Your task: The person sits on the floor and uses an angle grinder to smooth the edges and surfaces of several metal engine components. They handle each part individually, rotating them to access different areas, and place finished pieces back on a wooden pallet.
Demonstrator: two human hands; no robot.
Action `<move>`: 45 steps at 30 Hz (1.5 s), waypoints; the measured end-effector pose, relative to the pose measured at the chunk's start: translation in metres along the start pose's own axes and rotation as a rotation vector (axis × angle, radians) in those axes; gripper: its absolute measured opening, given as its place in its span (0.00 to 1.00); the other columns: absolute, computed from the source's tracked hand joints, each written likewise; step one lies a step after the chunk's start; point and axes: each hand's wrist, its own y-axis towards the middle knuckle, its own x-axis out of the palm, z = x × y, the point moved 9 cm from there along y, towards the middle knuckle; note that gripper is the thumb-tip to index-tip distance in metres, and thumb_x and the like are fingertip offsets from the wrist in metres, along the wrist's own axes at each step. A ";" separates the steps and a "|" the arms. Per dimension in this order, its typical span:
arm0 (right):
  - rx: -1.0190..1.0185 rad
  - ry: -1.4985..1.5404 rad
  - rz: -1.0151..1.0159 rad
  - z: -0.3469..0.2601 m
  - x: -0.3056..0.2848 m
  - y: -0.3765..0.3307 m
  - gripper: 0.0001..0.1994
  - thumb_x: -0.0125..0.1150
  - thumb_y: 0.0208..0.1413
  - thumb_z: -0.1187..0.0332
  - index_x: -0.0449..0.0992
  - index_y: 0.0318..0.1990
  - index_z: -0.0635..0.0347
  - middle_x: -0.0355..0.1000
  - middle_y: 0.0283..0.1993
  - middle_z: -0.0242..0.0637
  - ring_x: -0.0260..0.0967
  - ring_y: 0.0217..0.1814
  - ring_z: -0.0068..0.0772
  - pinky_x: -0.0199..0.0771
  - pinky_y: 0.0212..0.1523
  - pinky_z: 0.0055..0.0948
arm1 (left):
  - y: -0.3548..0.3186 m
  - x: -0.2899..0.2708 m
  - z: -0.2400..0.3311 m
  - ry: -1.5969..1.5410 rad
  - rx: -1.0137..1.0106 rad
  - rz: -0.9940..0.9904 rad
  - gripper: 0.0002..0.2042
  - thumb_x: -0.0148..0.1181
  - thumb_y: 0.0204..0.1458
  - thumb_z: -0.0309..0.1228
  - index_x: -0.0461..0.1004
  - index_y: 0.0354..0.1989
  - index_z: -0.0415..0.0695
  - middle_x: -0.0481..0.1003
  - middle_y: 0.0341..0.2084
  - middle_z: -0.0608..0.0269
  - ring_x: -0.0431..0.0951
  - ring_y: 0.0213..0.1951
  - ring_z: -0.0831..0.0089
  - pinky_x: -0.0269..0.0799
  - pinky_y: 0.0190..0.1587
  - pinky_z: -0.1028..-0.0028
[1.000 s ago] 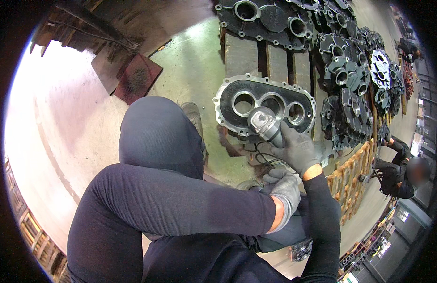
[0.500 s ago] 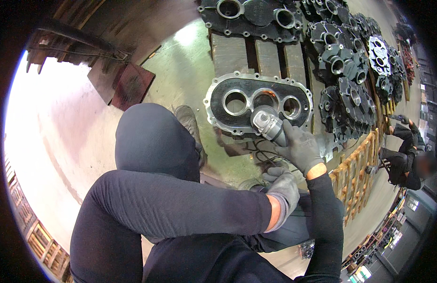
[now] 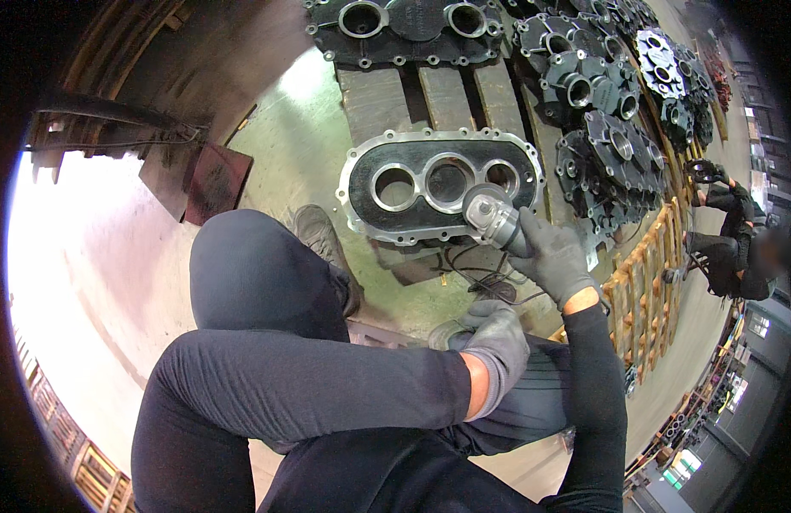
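In my right hand, gloved in grey, is an angle grinder, fingers wrapped round its body. Its disc end lies over the lower edge of an oval cast-metal housing, just below the rightmost of three round bores. This housing is black inside with a bright machined rim and bolt holes along it. My left hand, gloved too, rests by my right knee with its fingers curled closed and nothing visible in them. A dark cord runs near both hands.
The housing sits on a wooden pallet; another black housing lies beyond. Several castings are stacked to the right. A slatted wooden pallet stands right of my arm. Farther right, another person sits working. Dark red plate at left.
The grinder has shifted right along the housing, from the middle bore to below the right bore. An orange glow in the middle bore is gone. My left hand stays by the knee.
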 end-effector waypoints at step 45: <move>0.543 0.699 0.178 0.099 -0.002 -0.026 0.35 0.80 0.52 0.53 0.78 0.65 0.61 0.85 0.52 0.49 0.84 0.52 0.46 0.80 0.56 0.42 | 0.017 0.000 0.003 0.035 0.011 -0.010 0.10 0.67 0.53 0.35 0.91 0.41 0.53 0.86 0.35 0.65 0.85 0.37 0.60 0.75 0.37 0.52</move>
